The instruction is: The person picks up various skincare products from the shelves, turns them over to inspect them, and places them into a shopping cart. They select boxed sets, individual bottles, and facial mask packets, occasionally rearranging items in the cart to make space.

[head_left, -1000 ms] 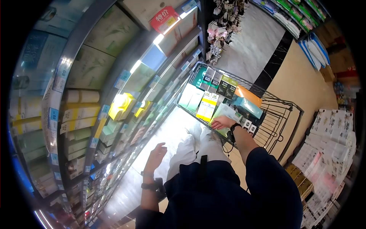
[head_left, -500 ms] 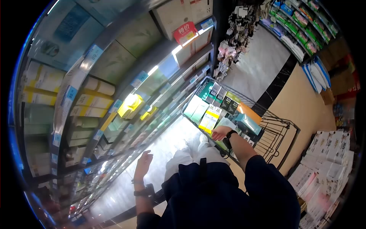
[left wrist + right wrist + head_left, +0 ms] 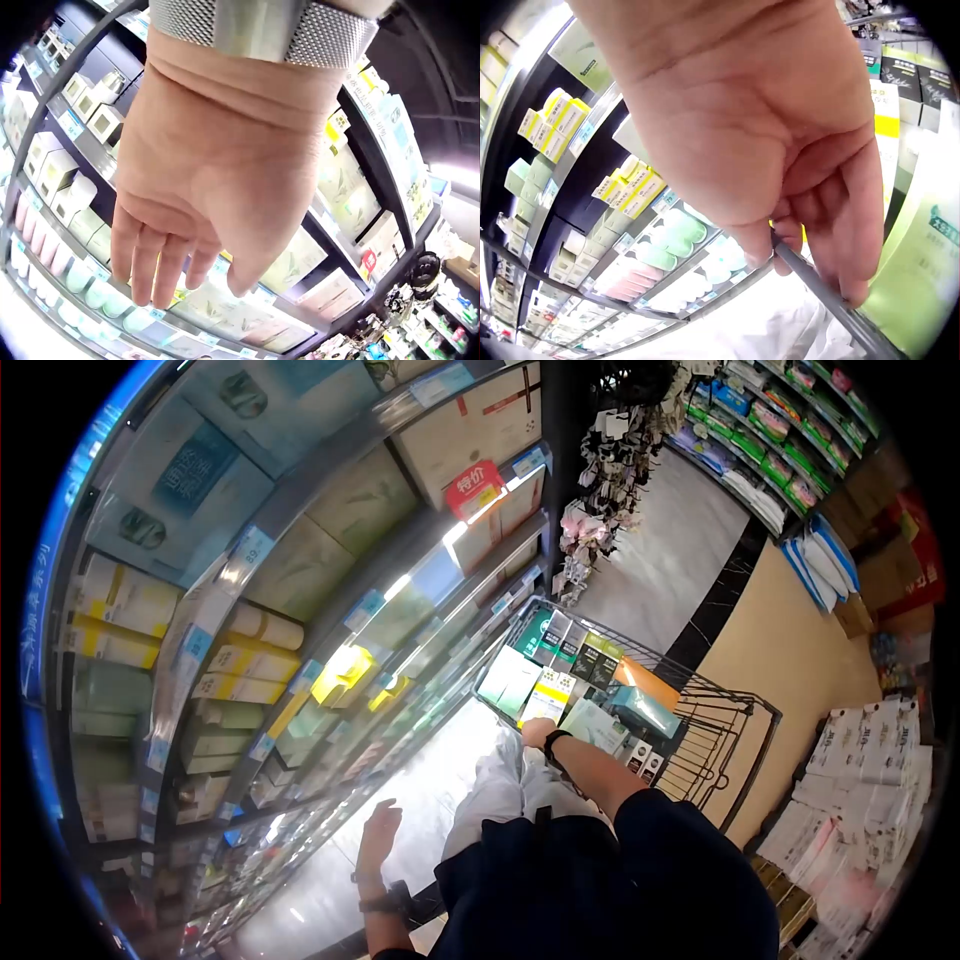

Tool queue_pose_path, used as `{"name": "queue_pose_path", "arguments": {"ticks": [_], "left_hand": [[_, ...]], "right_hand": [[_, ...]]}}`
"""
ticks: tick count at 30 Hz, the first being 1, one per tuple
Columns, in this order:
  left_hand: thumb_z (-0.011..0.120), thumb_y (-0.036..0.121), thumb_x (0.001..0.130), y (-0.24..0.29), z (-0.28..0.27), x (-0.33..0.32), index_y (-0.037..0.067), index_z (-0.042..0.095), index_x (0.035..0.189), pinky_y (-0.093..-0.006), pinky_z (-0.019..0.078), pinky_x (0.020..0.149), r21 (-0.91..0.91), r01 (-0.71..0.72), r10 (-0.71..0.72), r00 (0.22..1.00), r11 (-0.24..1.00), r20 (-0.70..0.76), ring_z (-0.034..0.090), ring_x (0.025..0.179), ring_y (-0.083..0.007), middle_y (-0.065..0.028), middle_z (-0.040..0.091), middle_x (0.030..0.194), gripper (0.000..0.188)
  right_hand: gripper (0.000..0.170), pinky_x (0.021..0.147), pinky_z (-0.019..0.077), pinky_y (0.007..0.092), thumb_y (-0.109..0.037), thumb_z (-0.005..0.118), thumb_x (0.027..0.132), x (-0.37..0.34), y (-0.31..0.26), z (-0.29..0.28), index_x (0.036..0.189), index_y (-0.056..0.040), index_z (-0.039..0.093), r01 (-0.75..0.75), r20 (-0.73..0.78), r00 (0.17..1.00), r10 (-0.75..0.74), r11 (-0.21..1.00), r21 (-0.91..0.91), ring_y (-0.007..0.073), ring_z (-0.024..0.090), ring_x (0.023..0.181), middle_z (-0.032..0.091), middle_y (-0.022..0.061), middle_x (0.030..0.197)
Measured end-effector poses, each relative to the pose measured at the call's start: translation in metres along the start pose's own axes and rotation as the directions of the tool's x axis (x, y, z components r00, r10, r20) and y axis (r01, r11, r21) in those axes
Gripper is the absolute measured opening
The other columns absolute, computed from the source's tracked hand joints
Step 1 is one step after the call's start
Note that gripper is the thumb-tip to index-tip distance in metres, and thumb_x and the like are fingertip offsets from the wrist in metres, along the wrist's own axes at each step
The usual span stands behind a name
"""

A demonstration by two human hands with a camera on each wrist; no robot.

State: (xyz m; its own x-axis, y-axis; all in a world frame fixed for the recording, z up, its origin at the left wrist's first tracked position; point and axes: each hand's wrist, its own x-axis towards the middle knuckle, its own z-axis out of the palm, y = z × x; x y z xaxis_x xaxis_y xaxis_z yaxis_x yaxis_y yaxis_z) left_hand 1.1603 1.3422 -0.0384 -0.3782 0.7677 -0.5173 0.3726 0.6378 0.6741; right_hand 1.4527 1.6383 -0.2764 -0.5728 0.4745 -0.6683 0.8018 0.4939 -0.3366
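Note:
My right hand grips the near side rim of a wire shopping cart. In the right wrist view the thumb and index finger pinch the dark grey bar, and the other fingers curl over the inner side. Beside that hand in the cart stand yellow-and-white boxes and a pale green box. Over the floor at the left hangs my left hand, holding nothing. Its fingers are loosely extended, with the stocked shelves beyond them in the left wrist view.
Long shelves of boxes and bottles run along the left. Black boxes, an orange box and a teal box ride in the cart. White packs are stacked at the right. Hanging accessories mark the shelf end.
My right hand has moved along the cart's near side, from beside the pale green box to the rim by the yellow-and-white boxes. The left hand has dropped lower in the head view.

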Motion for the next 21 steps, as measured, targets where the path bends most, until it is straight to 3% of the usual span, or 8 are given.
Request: {"name": "queue_pose_path", "arguments": {"ticks": [4,5,9,10,12,16,20,21], "left_hand": [[0.062,0.022,0.098,0.002,-0.002,0.011,0.005,0.055,0.133,-0.0338,0.0516,0.091,0.036,0.000,-0.001,0.999,0.999,0.037,0.066,0.105,-0.0212,-0.0124,0.070,0.111,0.039],[0.063,0.022,0.098,0.007,-0.005,0.015,0.005,0.055,0.133,-0.0340,0.0522,0.089,0.066,-0.008,0.005,0.999,0.998,0.046,0.066,0.104,-0.0211,-0.0117,0.069,0.116,0.040],[0.062,0.020,0.097,0.008,-0.014,0.041,0.005,0.054,0.134,-0.0347,0.0523,0.089,0.099,-0.109,0.111,0.994,0.989,-0.016,0.065,0.104,-0.0214,-0.0111,0.065,0.125,0.040],[0.062,0.020,0.097,0.016,-0.021,0.051,0.005,0.055,0.133,-0.0348,0.0522,0.088,0.097,-0.139,0.142,0.990,0.986,-0.026,0.065,0.103,-0.0210,-0.0112,0.066,0.123,0.039],[0.062,0.019,0.097,-0.002,-0.023,0.070,0.005,0.055,0.133,-0.0345,0.0519,0.087,0.159,-0.191,0.198,0.980,0.969,-0.026,0.064,0.103,-0.0203,-0.0104,0.066,0.122,0.039],[0.063,0.019,0.097,0.006,-0.022,0.084,0.003,0.057,0.130,-0.0319,0.0508,0.090,0.043,-0.167,0.167,0.986,0.985,0.007,0.063,0.103,-0.0181,-0.0097,0.067,0.117,0.037],[0.062,0.019,0.098,-0.010,-0.011,0.096,0.002,0.057,0.129,-0.0314,0.0513,0.091,0.005,-0.137,0.137,0.990,0.991,0.014,0.063,0.104,-0.0168,-0.0089,0.067,0.117,0.036],[0.063,0.020,0.098,-0.015,-0.009,0.101,0.002,0.057,0.129,-0.0316,0.0514,0.091,-0.004,-0.145,0.145,0.989,0.989,0.032,0.063,0.105,-0.0171,-0.0091,0.067,0.117,0.036]], "right_hand": [[0.028,0.078,0.0573,0.0420,-0.025,0.062,0.080,-0.015,0.009,-0.008,0.097,-0.0081,0.076,0.031,-0.034,0.999,-0.030,0.998,0.047,0.0314,0.072,0.092,0.075,0.0146,0.099],[0.042,0.080,0.0554,0.0456,-0.042,0.069,0.085,-0.011,0.011,-0.007,0.092,-0.0005,0.074,0.009,-0.037,0.999,-0.005,0.994,0.107,0.0366,0.070,0.091,0.073,0.0193,0.096],[0.049,0.079,0.0549,0.0469,-0.045,0.071,0.080,-0.007,0.022,-0.006,0.095,0.0014,0.074,-0.005,0.007,1.000,0.004,0.990,0.143,0.0377,0.070,0.091,0.073,0.0209,0.097],[0.032,0.078,0.0570,0.0449,-0.032,0.066,0.082,-0.009,0.026,-0.010,0.097,-0.0062,0.076,0.019,-0.038,0.999,-0.016,0.997,0.079,0.0337,0.071,0.093,0.074,0.0149,0.101],[0.032,0.079,0.0554,0.0478,-0.028,0.056,0.084,0.001,0.035,0.009,0.090,-0.0021,0.074,-0.014,-0.129,0.991,0.031,0.991,0.132,0.0388,0.070,0.093,0.073,0.0215,0.096],[0.022,0.073,0.0558,0.0493,-0.017,0.053,0.085,-0.023,0.048,0.007,0.094,-0.0045,0.070,0.036,-0.235,0.972,-0.008,0.993,0.115,0.0365,0.070,0.088,0.071,0.0209,0.093],[0.027,0.075,0.0531,0.0517,-0.009,0.052,0.085,-0.035,0.080,0.026,0.109,-0.0026,0.061,0.120,-0.360,0.932,-0.049,0.976,0.180,0.0424,0.067,0.088,0.068,0.0232,0.096],[0.032,0.078,0.0533,0.0502,-0.008,0.054,0.082,-0.037,0.086,0.032,0.112,-0.0037,0.062,0.163,-0.481,0.876,-0.030,0.957,0.238,0.0412,0.067,0.092,0.069,0.0227,0.097]]}}
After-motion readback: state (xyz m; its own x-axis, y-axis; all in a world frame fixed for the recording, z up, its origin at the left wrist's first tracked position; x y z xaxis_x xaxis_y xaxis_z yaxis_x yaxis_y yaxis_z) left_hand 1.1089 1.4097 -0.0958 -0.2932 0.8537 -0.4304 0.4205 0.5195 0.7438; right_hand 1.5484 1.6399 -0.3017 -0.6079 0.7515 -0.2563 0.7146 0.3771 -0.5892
